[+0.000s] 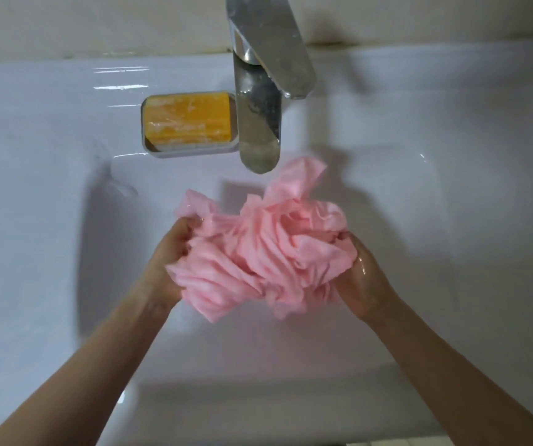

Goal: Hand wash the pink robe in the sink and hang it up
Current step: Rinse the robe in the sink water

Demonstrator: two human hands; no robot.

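Note:
The pink robe (pixel 258 246) is a wet, bunched mass held above the basin of the white sink (pixel 49 220), just below the tap spout. My left hand (pixel 168 252) grips its left side with fingers curled into the cloth. My right hand (pixel 361 278) grips the right side, wet and shiny, fingers buried in the folds. Both forearms reach in from the bottom of the view.
A chrome tap (pixel 258 91) stands at the back centre; its spout hangs over the robe, and no water stream is visible. A yellow soap bar (pixel 188 119) lies in a grey dish (pixel 194 151) left of the tap. A beige wall runs behind the sink.

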